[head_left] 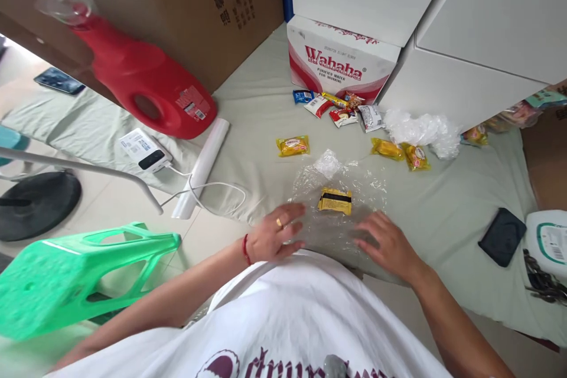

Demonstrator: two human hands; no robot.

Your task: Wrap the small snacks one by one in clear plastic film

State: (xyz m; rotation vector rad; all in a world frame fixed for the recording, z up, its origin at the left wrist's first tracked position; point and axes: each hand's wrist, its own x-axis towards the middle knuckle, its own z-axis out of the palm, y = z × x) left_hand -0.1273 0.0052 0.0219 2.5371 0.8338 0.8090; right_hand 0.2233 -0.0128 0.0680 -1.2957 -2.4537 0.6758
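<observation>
A sheet of clear plastic film (305, 189) lies spread out in front of me, with a yellow snack packet (335, 207) near its middle, its black stripe facing up. My left hand (281, 233) is at the film's left edge, fingers apart and stretched toward the packet. At the right edge is my right hand (390, 245), thumb and fingers spread over the film. Whether the fingertips touch the film, I cannot tell. Just beyond the packet sits a crumpled piece of clear plastic (327, 163).
Yellow packets (293, 146) lie beyond the film. Several small snacks (344, 117) rest before the Wahaha box (339, 62), beside bunched clear bags (423, 130). Leftward are a red jug (155, 85), white roll (201, 168), power bank (146, 150) and green stool (80, 277). Rightward lies a black pouch (502, 237).
</observation>
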